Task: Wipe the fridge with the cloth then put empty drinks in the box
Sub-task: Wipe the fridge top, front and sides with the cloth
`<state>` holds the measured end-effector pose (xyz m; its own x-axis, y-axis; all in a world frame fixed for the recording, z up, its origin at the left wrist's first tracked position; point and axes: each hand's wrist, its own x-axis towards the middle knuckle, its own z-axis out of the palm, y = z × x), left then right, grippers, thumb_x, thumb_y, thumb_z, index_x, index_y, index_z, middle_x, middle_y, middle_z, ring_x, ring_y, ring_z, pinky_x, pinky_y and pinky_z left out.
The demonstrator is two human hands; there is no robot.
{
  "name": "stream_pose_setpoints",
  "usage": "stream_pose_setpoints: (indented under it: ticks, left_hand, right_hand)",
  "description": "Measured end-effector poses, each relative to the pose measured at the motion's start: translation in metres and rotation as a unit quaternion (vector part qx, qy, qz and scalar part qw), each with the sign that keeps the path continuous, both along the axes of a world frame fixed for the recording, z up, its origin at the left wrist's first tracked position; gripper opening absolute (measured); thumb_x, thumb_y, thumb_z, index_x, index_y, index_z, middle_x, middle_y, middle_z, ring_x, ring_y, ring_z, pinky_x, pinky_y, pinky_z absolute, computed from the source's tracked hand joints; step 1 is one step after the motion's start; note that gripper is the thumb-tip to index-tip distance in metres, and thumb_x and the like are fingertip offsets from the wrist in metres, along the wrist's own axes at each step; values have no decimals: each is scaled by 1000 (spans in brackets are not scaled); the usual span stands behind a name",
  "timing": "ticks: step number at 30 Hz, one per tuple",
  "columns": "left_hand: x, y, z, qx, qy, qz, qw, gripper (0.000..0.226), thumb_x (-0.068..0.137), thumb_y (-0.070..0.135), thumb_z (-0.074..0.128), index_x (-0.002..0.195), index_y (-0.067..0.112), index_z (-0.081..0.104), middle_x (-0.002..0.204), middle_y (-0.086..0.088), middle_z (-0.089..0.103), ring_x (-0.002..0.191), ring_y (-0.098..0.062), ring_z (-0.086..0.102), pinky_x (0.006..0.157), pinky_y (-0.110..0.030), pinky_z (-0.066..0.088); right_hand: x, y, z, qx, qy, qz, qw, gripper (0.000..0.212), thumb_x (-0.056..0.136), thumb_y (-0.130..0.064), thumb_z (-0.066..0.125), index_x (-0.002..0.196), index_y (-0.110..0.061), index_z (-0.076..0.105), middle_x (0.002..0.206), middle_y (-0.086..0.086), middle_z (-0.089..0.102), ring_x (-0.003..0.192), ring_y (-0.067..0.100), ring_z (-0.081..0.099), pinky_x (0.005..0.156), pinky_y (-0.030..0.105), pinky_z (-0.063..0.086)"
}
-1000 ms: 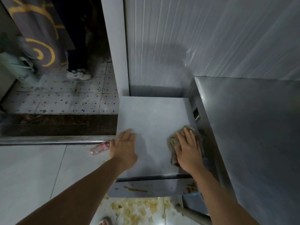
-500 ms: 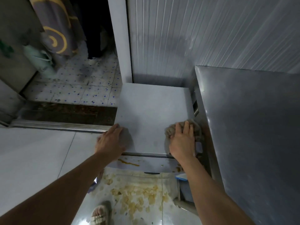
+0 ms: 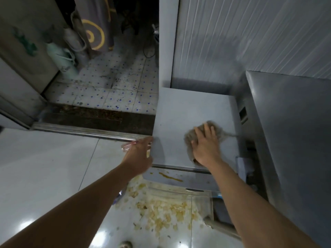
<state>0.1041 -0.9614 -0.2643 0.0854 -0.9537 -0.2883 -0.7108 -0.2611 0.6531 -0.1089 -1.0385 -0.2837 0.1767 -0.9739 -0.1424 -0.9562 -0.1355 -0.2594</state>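
No text, label, brand or number can be read anywhere here. The curtain (image 3: 95, 31) at far left carries only a yellow spiral pattern, and the green marks on the far-left panel (image 3: 25, 43) are too blurred to read.

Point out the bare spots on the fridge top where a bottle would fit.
The fridge top is bare at the back, from the wall panel down to the cloth. The middle strip between the left hand and right hand is also free. The near right part is crowded by cloth and hand.
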Motion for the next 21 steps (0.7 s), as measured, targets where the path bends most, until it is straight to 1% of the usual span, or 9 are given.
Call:
stream_pose_setpoints:
  ticks: [3, 5, 8, 10, 12, 14, 17, 19, 21]
  left_hand:
    - [12, 3, -5, 15, 50, -16, 998, 70, 77, 4, 71, 137, 19, 39, 126, -3, 60, 109, -16, 62, 90, -36, 53]
    - [25, 6, -7, 34, 63, -27, 997, 75, 78, 5, 70, 141, 20, 34, 127, -4, 58, 107, -17, 60, 91, -36, 53]
    - [36, 7, -8, 49, 61, -25, 997, 76, 79, 4, 66, 143, 23, 30, 131, -4, 54, 111, -18, 58, 93, -32, 51]
    - [45, 10, -9, 63, 55, -27, 996, 75, 81, 5, 65, 144, 24, 29, 132, -3, 53, 112, -17, 57, 94, -28, 49]
    - [51, 15, -11, 78, 46, -36, 995, 76, 82, 7, 65, 145, 25, 26, 135, -2, 52, 113, -17, 57, 97, -32, 48]
    - [54, 20, -12, 102, 36, -50, 993, 78, 83, 9, 64, 146, 26, 22, 137, -2, 50, 115, -19, 56, 99, -36, 47]
    - [55, 23, -14, 113, 22, -66, 991, 79, 83, 8, 63, 147, 25, 20, 139, -4, 48, 119, -22, 53, 100, -36, 46]
    - [52, 23, -13, 107, 6, -73, 992, 79, 83, 7, 62, 148, 23, 20, 143, -5, 44, 125, -23, 48, 104, -37, 43]
    - [46, 23, -11, 91, -13, -79, 993, 79, 83, 7, 62, 148, 21, 20, 148, -5, 38, 131, -24, 43, 107, -38, 40]
  right_hand:
    - [70, -7, -1, -2, -28, 105, 994, 52, 100, -26, 36, 148, -14, 22, 158, 9, 4, 145, 28, -2, 116, 34, -3]
    - [105, -10, -3, 4, -35, 143, 989, 54, 100, -27, 36, 149, -14, 19, 159, 6, 3, 145, 27, -3, 116, 34, -3]
    - [112, -9, -7, -3, -35, 157, 987, 55, 98, -29, 40, 148, -15, 23, 158, 5, 10, 145, 27, 1, 119, 39, 1]
    - [105, 18, -10, -22, -53, 176, 983, 55, 94, -33, 41, 145, -14, 33, 156, 5, 19, 145, 29, 8, 119, 42, 5]
    - [97, 52, -16, -45, -73, 181, 980, 56, 87, -35, 38, 138, -12, 46, 151, 8, 32, 142, 33, 20, 117, 45, 13]
    - [98, 80, -21, -45, -76, 163, 983, 56, 84, -36, 38, 132, -11, 53, 149, 10, 36, 140, 34, 26, 115, 50, 19]
    - [111, 103, -17, -36, -46, 122, 991, 58, 85, -40, 33, 134, -15, 51, 151, 10, 31, 142, 34, 20, 113, 49, 12]
    - [114, 109, -16, -41, -20, 129, 991, 57, 87, -40, 31, 136, -15, 47, 152, 10, 31, 142, 33, 21, 113, 49, 14]
    - [97, 113, -18, -53, -9, 139, 989, 57, 89, -40, 31, 139, -16, 43, 152, 8, 31, 142, 30, 23, 113, 46, 16]
